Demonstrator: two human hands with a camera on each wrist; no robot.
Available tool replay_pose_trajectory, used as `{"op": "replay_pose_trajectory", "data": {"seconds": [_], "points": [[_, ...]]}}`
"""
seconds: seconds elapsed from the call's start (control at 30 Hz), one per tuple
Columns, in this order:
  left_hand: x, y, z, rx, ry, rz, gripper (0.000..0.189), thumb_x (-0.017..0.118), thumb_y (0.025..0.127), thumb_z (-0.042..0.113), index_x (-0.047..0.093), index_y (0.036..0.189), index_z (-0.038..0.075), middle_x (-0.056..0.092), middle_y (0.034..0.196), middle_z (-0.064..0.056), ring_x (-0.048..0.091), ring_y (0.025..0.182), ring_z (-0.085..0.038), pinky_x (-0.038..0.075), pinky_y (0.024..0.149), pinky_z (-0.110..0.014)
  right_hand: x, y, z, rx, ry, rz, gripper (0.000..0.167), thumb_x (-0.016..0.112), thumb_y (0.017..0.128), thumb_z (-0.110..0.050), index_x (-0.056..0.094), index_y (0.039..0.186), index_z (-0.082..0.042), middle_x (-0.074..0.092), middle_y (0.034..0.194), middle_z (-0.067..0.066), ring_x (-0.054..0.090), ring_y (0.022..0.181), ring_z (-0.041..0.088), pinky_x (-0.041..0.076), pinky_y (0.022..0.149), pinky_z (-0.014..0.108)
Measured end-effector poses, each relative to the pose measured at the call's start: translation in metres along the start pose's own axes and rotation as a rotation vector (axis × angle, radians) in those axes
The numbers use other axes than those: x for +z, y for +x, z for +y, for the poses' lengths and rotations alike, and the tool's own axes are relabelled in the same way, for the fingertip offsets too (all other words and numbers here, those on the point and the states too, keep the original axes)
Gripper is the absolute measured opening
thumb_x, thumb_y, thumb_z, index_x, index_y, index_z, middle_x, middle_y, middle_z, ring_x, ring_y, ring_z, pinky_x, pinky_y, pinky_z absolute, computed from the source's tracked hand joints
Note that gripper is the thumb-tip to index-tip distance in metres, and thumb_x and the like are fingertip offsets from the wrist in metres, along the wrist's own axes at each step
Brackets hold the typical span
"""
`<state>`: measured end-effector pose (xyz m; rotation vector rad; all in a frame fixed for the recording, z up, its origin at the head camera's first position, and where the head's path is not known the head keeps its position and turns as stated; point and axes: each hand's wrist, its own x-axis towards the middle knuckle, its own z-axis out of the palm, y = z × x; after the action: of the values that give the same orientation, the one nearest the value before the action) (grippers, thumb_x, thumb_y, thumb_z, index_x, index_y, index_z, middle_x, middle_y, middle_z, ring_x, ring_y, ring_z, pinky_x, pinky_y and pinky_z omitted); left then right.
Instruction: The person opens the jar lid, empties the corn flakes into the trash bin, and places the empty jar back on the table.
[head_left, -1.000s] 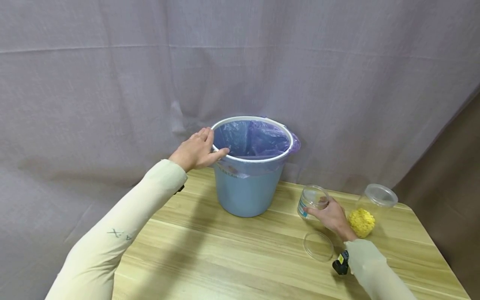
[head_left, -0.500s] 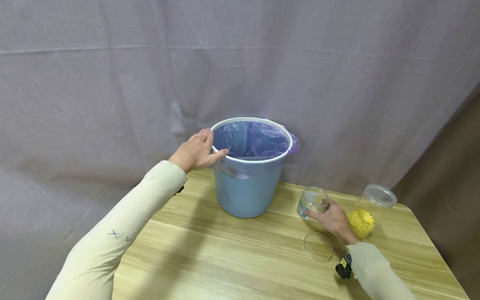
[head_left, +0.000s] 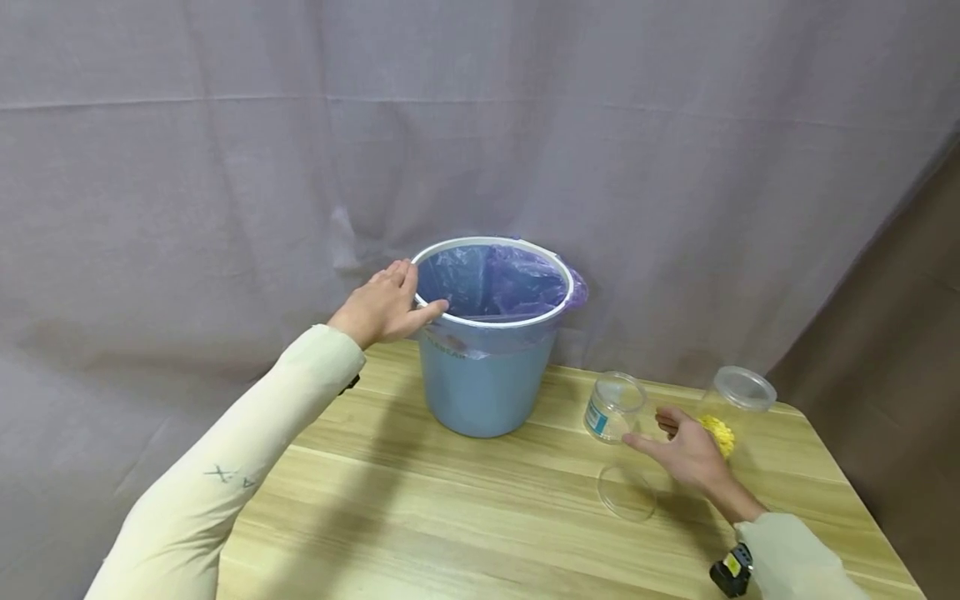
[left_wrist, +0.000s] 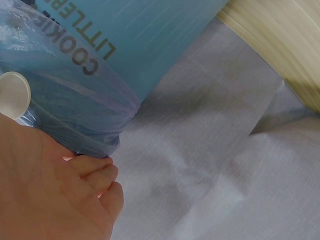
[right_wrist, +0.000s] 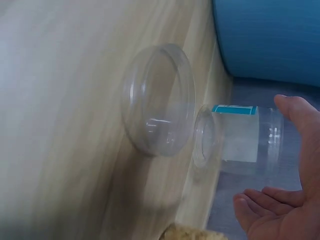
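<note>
In the head view my left hand (head_left: pixel 382 307) rests against the left side of the white-rimmed blue trash bin (head_left: pixel 483 383). Its thumb lies over the front rim and the other fingers are extended along the left edge. A bluish-purple plastic bag (head_left: pixel 517 279) lines the bin and is folded over the rim. My right hand (head_left: pixel 686 450) stands open, thumb apart from the fingers, beside a clear plastic jar (head_left: pixel 615 408) with a blue-and-white label. The jar is upright, lidless and looks empty. Nothing is in the right hand. Its clear lid (right_wrist: pixel 160 100) lies flat on the table in front.
A second clear container (head_left: pixel 742 390) with a lid and yellow crumbly contents (head_left: pixel 717 435) stands right of my right hand, partly hidden by it. The wooden table (head_left: pixel 420 517) ends at a grey curtain (head_left: pixel 480 125) behind the bin.
My right hand has let go of the jar and drawn back to the right, leaving the jar standing. The left hand stays at the bin rim. The view has shifted slightly.
</note>
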<state>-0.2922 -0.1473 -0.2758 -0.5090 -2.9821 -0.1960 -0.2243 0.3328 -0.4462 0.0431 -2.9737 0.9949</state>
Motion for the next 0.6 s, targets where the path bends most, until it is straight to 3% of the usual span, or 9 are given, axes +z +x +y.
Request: {"op": "replay_pose_trajectory", "data": {"seconds": [0.33,0.6], "points": [[0.002,-0.003,-0.004,0.000,-0.007,-0.005,0.100,0.037,0.104,0.068,0.021,0.163,-0.011,0.023,0.172,-0.030,0.020,0.163,-0.041,0.019,0.136,-0.051,-0.029,-0.038,0.012,0.025,-0.059,-0.006,0.104,0.074,0.092,-0.062,0.041,0.152,0.016,0.051,0.150,0.039,0.056,0.133,0.056,0.052,0.107,0.064],[0.002,0.001,-0.001,0.022,-0.014,0.014,0.099,0.038,0.104,0.067,0.024,0.161,-0.012,0.026,0.170,-0.032,0.024,0.161,-0.044,0.022,0.134,-0.053,-0.054,-0.059,0.039,0.030,-0.123,0.013,0.095,0.075,0.093,-0.058,0.048,0.146,0.017,0.058,0.142,0.039,0.062,0.126,0.056,0.056,0.097,0.064]]}}
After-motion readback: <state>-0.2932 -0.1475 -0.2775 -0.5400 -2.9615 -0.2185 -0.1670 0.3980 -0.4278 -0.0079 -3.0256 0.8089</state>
